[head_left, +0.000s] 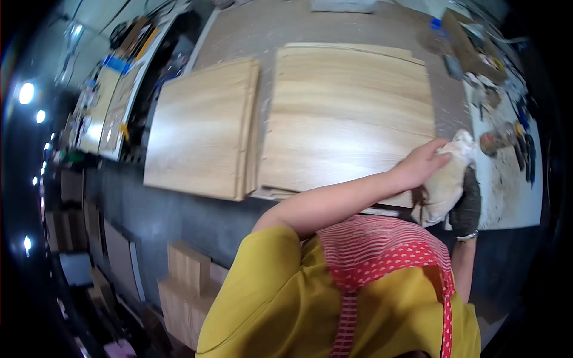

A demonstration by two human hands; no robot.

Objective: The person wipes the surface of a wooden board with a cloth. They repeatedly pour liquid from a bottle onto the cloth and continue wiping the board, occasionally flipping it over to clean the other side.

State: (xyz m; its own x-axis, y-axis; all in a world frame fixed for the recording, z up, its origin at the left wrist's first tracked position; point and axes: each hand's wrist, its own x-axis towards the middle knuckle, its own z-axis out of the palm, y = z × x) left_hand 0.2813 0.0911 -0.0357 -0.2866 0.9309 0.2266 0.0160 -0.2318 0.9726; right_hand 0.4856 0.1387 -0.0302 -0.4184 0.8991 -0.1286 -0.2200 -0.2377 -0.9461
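At the right end of the bench my bare left hand (421,161) reaches across my body, its fingers closed on a bunched cream cloth (444,185). My right hand (467,206), in a dark grey glove, is right beside the cloth, on its outer side. The right fingers are not clear enough to tell whether they grip it. Left of the cloth lies a stack of wide, light wood-grain panels (349,113). A second, smaller stack of similar panels (200,131) lies further left, a narrow gap between them.
A white side surface (507,206) at the right bears a jar (493,143) and dark hand tools (528,149). Beyond it stands an open cardboard box (471,45). Wooden pieces (188,292) stand at the lower left; a cluttered shelf (113,113) is at far left.
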